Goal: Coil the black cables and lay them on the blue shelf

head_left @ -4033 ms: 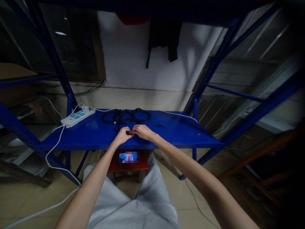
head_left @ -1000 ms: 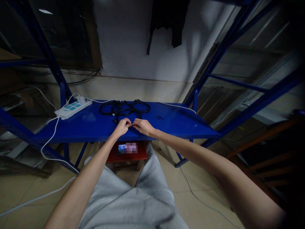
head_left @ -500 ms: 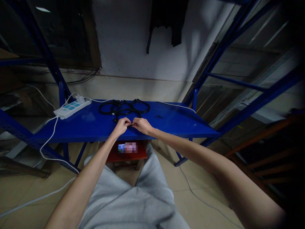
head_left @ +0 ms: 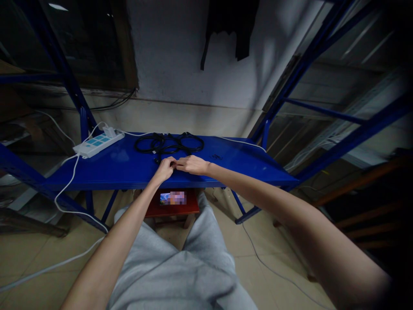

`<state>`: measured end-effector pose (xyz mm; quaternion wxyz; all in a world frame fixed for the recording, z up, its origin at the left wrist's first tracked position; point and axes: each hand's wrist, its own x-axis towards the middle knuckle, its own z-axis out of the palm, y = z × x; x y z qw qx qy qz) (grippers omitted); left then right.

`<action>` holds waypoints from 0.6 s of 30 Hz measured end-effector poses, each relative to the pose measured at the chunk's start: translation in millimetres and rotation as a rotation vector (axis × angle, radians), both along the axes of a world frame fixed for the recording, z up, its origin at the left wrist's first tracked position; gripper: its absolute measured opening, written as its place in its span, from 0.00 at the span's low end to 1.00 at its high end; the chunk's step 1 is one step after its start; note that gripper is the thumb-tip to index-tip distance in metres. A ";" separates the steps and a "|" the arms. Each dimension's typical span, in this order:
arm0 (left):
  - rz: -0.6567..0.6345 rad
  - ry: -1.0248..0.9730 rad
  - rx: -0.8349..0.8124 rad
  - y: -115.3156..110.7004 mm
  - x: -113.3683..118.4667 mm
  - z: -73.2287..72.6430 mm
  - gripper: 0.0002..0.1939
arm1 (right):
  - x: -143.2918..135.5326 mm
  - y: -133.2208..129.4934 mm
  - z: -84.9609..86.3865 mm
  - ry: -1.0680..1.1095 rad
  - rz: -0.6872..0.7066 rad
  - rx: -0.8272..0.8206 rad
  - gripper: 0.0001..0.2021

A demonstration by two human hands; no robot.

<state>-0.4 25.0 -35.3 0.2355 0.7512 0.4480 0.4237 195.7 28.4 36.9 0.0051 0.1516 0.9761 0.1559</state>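
Note:
My left hand (head_left: 165, 169) is closed in a pinch over the front part of the blue shelf (head_left: 106, 174). Its fingertips meet those of my right hand (head_left: 192, 165), which is closed too. Whatever sits between the fingers is small and dark, mostly hidden by them. Just beyond my hands lie looped black cables (head_left: 148, 150), their coils overlapping side by side. A black cable plug (head_left: 157, 160) rests by my left fingers. Several thin black strips (head_left: 216, 156) lie in a small group to the right of my right hand.
A white power strip (head_left: 98, 144) with a plugged-in adapter stands at the shelf's left end, its white cord hanging over the edge. Blue uprights (head_left: 287, 90) frame both sides. Below the shelf, a phone with a lit screen (head_left: 165, 199) lies on a red stool (head_left: 190, 208).
My right hand has turned flatter and shifted slightly up against the left fingertips. The small dark piece between them shows less now. The cables stay where they were.

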 end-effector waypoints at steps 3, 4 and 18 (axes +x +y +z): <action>-0.010 0.000 0.008 -0.6 -0.4 0.5 0.09 | -3.2 1.9 6.5 -0.062 0.027 -0.002 0.14; -0.016 -0.001 0.013 -1.1 -0.6 1.0 0.09 | -4.1 2.3 8.6 -0.075 0.032 -0.010 0.13; -0.046 -0.005 -0.006 -3.2 -2.7 5.8 0.13 | -14.2 11.2 20.8 -0.188 0.164 -0.001 0.11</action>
